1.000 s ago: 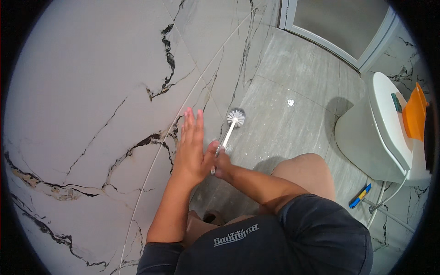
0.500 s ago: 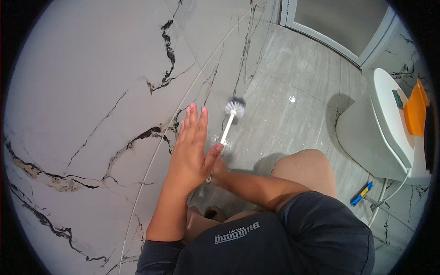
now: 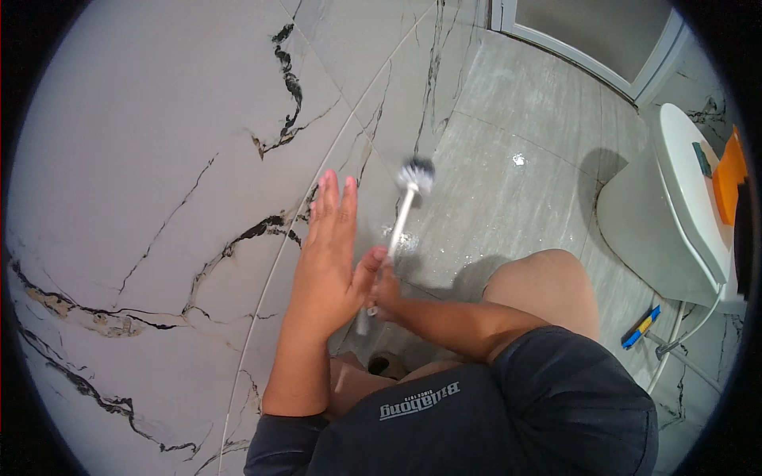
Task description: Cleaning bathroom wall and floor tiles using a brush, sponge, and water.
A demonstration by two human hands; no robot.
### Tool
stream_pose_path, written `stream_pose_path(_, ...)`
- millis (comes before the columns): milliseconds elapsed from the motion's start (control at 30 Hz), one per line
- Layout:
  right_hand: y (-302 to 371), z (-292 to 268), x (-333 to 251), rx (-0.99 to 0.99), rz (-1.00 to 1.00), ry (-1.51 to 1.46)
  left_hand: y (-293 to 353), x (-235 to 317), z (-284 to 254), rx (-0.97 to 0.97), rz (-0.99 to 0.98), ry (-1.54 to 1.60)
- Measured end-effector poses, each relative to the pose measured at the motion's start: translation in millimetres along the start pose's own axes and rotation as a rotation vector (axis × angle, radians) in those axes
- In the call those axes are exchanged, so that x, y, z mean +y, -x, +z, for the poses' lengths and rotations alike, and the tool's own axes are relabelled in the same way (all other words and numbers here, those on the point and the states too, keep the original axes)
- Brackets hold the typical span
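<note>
My left hand (image 3: 329, 246) is raised flat by the marble-patterned wall (image 3: 182, 143), fingers stretched up and thumb out to the right. It seems to lean on the wall, though its palm is hidden. Behind that thumb, my right hand (image 3: 388, 292) is closed round the white handle of a toilet brush (image 3: 403, 218). The left thumb partly covers the right hand's fingers. The brush slants up and away, its white and grey bristles blurred near where the wall meets the floor.
Wet grey floor tiles (image 3: 508, 198) stretch ahead and right. A white toilet (image 3: 651, 222) stands at the right, with an orange object (image 3: 729, 178) and a dark green pad (image 3: 702, 159) on its lid. A blue-and-yellow brush (image 3: 641, 327) lies by pipes. A framed door (image 3: 591, 40) is at the far end.
The brush's bristle end has shifted slightly right and away, and its handle has moved with my right hand. My left hand keeps its flat pose. The whole view has shifted a little.
</note>
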State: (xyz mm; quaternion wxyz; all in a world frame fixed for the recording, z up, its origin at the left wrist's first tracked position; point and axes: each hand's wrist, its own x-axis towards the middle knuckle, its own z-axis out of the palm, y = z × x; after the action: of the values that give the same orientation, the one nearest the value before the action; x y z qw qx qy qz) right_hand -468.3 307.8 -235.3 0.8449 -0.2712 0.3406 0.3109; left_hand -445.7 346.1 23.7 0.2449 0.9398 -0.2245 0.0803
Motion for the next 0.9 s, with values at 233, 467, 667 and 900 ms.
stream_pose_path(233,-50.5,-69.0,55.8,0.485,0.129,0.427,-3.5,-9.8,20.2,-0.119,-0.024,0.018)
stream_pose_path(467,-167.0,-85.4,-89.5,0.598,-0.329,0.497,-3.9,-37.6,54.5,-0.277,-0.058,0.069)
stream_pose_path(667,-165.1,-89.6,-60.6,0.548,-0.304,0.690,-10.7,-56.0,79.7,-0.351,-0.046,0.119)
stream_pose_path(900,-143.4,-59.3,-47.5,0.517,-0.261,0.734,-13.1,-64.1,90.2,-0.453,-0.093,0.154)
